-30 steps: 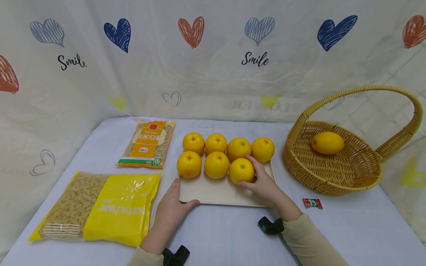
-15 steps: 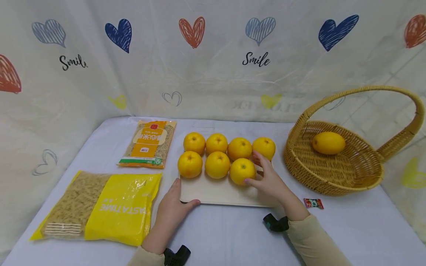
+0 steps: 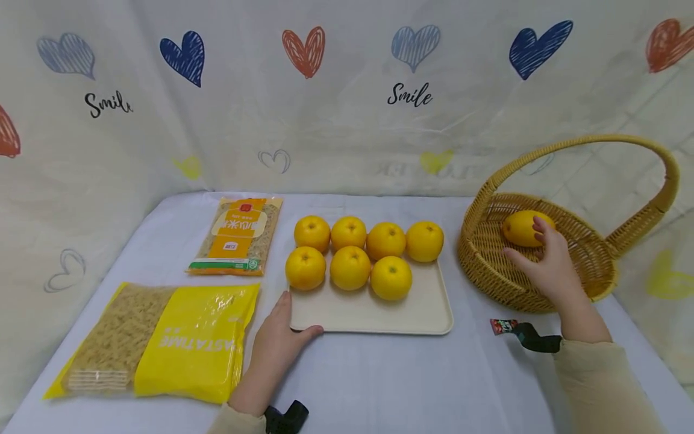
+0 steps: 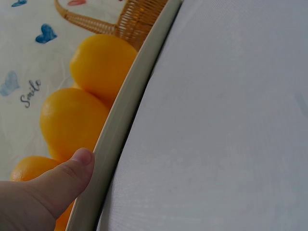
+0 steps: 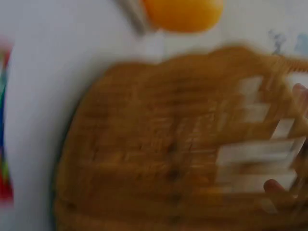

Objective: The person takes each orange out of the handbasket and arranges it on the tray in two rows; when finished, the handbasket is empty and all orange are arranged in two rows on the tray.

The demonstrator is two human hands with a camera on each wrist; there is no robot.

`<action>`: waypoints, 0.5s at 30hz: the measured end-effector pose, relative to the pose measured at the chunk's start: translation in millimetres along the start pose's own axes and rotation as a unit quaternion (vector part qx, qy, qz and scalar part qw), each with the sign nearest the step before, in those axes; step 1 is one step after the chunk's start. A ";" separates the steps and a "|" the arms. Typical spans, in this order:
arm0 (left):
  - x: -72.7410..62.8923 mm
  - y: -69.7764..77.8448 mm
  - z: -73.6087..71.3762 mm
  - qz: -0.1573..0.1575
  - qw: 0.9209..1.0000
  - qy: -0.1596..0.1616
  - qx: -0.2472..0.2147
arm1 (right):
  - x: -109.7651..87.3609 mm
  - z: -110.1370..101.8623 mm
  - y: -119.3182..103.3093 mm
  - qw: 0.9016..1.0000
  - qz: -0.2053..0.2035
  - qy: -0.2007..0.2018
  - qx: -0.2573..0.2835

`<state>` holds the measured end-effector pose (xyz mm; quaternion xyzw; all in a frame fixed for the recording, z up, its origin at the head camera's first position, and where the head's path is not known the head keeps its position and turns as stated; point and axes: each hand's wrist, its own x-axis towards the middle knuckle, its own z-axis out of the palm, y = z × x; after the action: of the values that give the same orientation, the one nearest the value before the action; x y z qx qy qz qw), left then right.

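Observation:
Oranges (image 3: 350, 268) stand in two rows on a cream rectangular tray (image 3: 374, 322). My left hand (image 3: 276, 337) rests at the tray's front left corner, fingers stretched along its left side. In the left wrist view the straight thumb (image 4: 65, 183) touches the rim. Over the wicker basket (image 3: 490, 292) on the right is my right hand (image 3: 553, 271), thumb and fingers spread. Its fingertips overlap a yellow oval fruit (image 3: 523, 228), perhaps a mango, lying inside; I cannot tell whether they touch. Blur covers much of the right wrist view, where the basket's side (image 5: 144, 144) fills the middle.
A yellow pasta bag (image 3: 190, 343) lies left of my left hand, with a smaller grain packet (image 3: 238, 235) behind it. A small red wrapped sweet (image 3: 503, 326) lies before the basket, beside the right wrist's black camera mount (image 3: 537, 339). The basket's tall handle (image 3: 585, 140) arches above it.
My right hand has left the front right orange, which stays on the tray, and has moved right to above the basket. The left hand stays at the tray corner. The head view has shifted slightly.

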<state>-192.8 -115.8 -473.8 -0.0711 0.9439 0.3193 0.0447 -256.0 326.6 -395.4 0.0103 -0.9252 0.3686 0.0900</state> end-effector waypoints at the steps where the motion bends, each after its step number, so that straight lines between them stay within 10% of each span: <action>1: -0.2 -0.4 0.2 -0.001 1.000 0.000 -0.001 | 1.6 -3.4 6.7 1.000 0.005 -0.001 -0.012; 15: -0.1 -1.4 1.9 0.004 1.000 0.004 0.001 | 29.8 -27.8 44.8 0.989 -0.004 -0.060 -0.134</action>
<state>-192.4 -115.7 -476.2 -0.0686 0.9448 0.3178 0.0402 -284.8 379.7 -400.9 0.0243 -0.9700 0.2394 0.0360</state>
